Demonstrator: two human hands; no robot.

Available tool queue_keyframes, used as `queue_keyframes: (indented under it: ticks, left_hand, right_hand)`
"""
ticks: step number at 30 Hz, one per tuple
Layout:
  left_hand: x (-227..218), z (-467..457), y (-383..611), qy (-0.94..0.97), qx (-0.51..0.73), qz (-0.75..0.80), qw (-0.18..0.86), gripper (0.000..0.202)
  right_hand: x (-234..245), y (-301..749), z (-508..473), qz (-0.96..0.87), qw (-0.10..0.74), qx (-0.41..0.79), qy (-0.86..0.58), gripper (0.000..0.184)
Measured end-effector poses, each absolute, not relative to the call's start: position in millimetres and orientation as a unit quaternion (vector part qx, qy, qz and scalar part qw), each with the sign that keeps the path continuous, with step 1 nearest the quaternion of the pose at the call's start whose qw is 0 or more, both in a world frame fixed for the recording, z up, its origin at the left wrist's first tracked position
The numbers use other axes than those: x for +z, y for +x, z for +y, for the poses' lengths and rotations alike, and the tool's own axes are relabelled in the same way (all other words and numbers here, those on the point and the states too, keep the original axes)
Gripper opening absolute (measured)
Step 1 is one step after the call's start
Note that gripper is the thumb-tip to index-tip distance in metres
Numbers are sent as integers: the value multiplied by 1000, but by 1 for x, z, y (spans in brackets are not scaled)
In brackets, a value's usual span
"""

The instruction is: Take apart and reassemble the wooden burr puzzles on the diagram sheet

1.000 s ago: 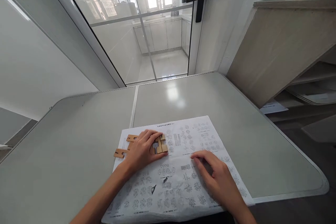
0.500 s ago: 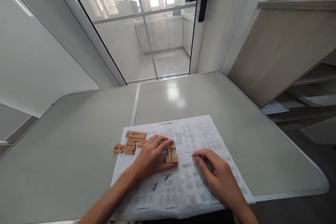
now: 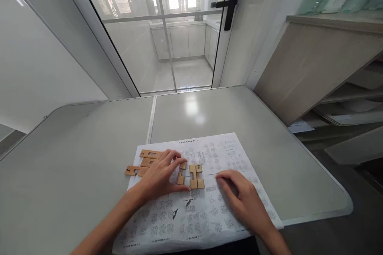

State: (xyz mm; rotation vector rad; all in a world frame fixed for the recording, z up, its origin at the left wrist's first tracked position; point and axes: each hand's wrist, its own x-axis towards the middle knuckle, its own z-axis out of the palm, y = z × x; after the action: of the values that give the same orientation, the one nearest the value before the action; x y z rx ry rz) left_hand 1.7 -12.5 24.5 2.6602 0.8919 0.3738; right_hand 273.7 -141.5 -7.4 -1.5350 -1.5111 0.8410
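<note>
The table (image 3: pixel 86 143) fills most of my view, with the glass door (image 3: pixel 219 55) behind it and the wooden shelf unit (image 3: pixel 311 59) to the right. On the table, toward the near edge, I have the printed sheet (image 3: pixel 167 234), covered in small line drawings.

Over the sheet I watch both hands. The left hand (image 3: pixel 158 175) reaches in with thumb and fingers spread apart; its forefinger is at the top of a notched piece (image 3: pixel 180 178), but I can't tell from here whether it presses on it. The right hand (image 3: pixel 243 197) rests by the sheet's right side, thumb and forefinger nearly together, with nothing in it that I can see.

The wooden pieces are the smallest things here. I see a slotted piece marked 2 (image 3: pixel 149 154) at upper left, with others below it, partly covered by the left hand. Right of the notched piece lies a pair of pieces (image 3: pixel 197 176), side by side, one marked 3.

I judge things partway: the pair looks settled, while the notched piece lies apart from it. I see no pieces interlocked. How much is left I can't tell, since the left hand hides part of the group.
</note>
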Motion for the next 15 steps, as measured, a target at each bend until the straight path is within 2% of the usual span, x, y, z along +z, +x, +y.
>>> queue_keyframes:
  ticks: [3,6,12,15]
  left_hand:
    - [27,-9,-2,915,139,327,190,76]
    - [30,-7,3,878,174,348,277,77]
    - [20,-9,31,785,262,358,433,70]
    - [10,-8,42,742,278,367,488,68]
  right_hand:
    - [-4,272,-138,-623,381,323,-602,20]
    - [2,266,-133,-657,353,318,-585,14]
    - [8,245,-118,-737,306,279,-533,33]
    - [5,242,-114,-751,293,249,-537,28]
